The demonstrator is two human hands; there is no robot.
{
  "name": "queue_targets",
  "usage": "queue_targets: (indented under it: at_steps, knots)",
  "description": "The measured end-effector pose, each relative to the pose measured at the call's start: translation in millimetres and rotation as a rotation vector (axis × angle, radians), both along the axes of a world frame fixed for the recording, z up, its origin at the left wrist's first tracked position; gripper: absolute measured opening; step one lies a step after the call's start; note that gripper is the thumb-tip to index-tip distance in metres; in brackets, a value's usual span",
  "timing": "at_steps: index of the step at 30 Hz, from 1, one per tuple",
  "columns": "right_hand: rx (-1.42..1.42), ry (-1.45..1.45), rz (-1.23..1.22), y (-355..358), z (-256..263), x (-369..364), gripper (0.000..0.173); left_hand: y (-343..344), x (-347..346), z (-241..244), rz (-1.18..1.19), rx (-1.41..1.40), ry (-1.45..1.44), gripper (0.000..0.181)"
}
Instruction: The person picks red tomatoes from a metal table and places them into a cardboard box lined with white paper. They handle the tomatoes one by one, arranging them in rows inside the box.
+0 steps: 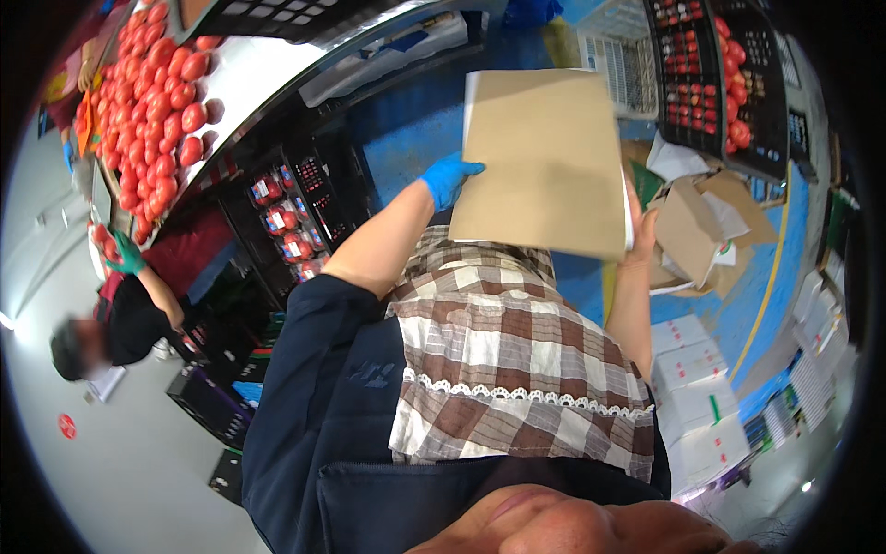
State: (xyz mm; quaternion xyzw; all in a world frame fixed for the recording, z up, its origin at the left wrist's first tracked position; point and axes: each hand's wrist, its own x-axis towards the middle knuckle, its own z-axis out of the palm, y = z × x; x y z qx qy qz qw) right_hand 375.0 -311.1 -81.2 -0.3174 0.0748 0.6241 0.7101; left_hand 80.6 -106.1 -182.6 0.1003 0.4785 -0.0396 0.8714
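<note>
A flat brown cardboard sheet (543, 163) with white showing along its edges is held up in front of my checked apron. On its left edge, my left hand (446, 181) in a blue glove grips it, thumb on the brown face. Bare, my right hand (640, 225) holds the right edge near the lower corner, its fingers partly hidden behind the sheet. Whether this is one sheet or a flattened carton cannot be told.
Many tomatoes (156, 104) lie on a white table (256, 66) at upper left. Below stand black crates with packed tomatoes (282, 220). Right are a black crate (692, 76), torn cardboard (692, 221) on the blue floor and stacked white boxes (699, 395). A co-worker (131, 325) is at left.
</note>
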Motion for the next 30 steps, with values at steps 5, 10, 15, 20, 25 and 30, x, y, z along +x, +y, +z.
queue_targets:
  at_steps: [5, 10, 15, 20, 25, 30]
  knots:
    - [-0.175, -0.055, 0.112, 0, -3, -68, 0.084, -25, -19, 1, 0.146, -0.057, 0.193, 0.052]
    - [-0.925, -0.13, 0.029, 20, -122, -168, 0.058, -28, -62, -61, 0.129, 0.025, 0.386, 0.049]
    - [-1.095, -0.367, 0.163, -21, -174, -198, 0.038, -28, -96, -112, -0.186, 0.076, 0.419, 0.04]
    - [-1.266, -0.184, 0.064, -53, -227, -226, 0.037, 61, -104, -188, -0.679, 0.198, 0.631, 0.049]
    - [-1.076, -0.656, 0.51, -78, -264, -256, 0.026, 208, -87, -264, -0.934, 1.008, 0.674, 0.048]
    - [-1.113, -0.214, 0.128, -65, -305, -276, 0.033, 295, -45, -321, -1.058, 1.693, 0.528, 0.069]
